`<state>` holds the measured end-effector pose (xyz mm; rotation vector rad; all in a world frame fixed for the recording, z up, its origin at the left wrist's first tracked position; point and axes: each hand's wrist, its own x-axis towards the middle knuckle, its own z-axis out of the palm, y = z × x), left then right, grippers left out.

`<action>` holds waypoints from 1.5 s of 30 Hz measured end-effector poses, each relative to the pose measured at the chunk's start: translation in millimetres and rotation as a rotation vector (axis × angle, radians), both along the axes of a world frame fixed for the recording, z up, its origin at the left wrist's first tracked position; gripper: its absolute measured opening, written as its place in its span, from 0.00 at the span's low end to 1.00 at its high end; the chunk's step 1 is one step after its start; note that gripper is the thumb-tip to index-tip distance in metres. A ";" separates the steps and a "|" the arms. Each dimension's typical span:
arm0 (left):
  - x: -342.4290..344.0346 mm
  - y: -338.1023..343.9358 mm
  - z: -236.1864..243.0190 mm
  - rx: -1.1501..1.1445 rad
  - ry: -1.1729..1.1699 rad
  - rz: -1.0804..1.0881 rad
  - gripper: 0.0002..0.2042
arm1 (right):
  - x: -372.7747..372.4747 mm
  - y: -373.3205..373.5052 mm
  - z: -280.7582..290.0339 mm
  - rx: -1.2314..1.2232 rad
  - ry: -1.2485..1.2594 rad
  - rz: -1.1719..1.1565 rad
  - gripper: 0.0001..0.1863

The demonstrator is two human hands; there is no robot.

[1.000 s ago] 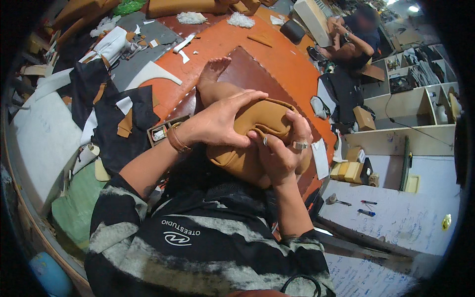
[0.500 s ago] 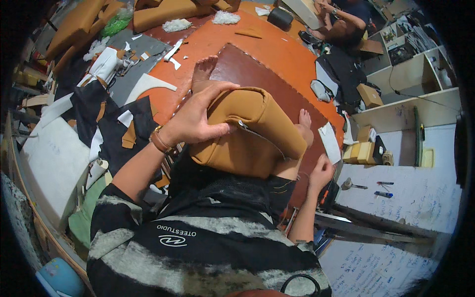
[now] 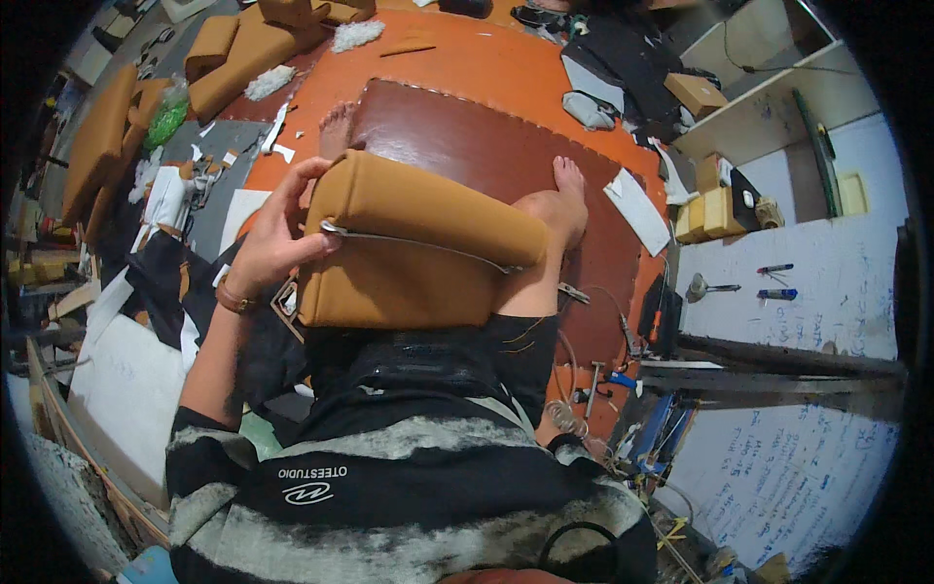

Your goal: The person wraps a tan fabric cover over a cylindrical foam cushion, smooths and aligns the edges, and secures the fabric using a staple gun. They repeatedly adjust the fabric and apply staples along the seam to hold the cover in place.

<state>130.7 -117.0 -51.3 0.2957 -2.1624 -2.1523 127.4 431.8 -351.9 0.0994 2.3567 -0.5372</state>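
A tan padded cushion cover [image 3: 409, 282] lies across my lap, with a pale zipper [image 3: 420, 241] running along its fold and a metal puller at the left end. My left hand [image 3: 287, 229] grips that left end, thumb by the puller and fingers round the edge. My right arm [image 3: 555, 428] is lowered at my right side, mostly behind my body and shorts, so its fingers cannot be made out. It is near coiled hoses [image 3: 567, 419] and scattered hand tools [image 3: 620, 379] on the mat.
My bare legs rest on a maroon mat [image 3: 448, 122] over orange flooring. Tan cushions [image 3: 102, 156], white fluff, offcuts and black fabric [image 3: 165, 258] surround me. At right stand a wooden shelf [image 3: 739, 102], yellow foam blocks and a white board [image 3: 827, 292] with pens.
The cushion has swung round and shifted left with my left hand. My right hand has let go and dropped down to my right side. The view has moved, hiding most of the other person.
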 end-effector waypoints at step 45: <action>-4.4 -37.9 -47.8 -0.148 0.249 0.040 0.37 | -72.6 82.5 163.3 -0.194 -0.227 -0.535 0.18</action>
